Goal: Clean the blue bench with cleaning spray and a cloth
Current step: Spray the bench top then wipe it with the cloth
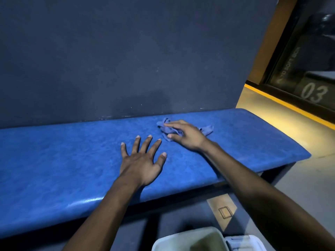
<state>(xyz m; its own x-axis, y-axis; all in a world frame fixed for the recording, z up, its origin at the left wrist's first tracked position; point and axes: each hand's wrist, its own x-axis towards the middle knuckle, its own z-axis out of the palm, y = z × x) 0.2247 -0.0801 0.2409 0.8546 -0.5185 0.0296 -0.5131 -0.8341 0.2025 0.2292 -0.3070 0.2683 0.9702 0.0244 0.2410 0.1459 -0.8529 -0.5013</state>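
A long blue bench (63, 156) with a padded, mottled seat runs across the view against a dark wall. A crumpled blue cloth (167, 128) lies on the seat towards its right end. My right hand (186, 134) rests on top of the cloth, fingers and thumb pressing it against the seat. My left hand (143, 160) lies flat on the seat just to the left, palm down, fingers spread, holding nothing. No spray bottle shows in the view.
A dark blue wall (126, 51) rises straight behind the bench. A white bucket or bin (188, 240) stands on the floor below the bench's front edge. To the right are a yellow floor stripe (282, 105) and a glass door marked 03 (314, 93).
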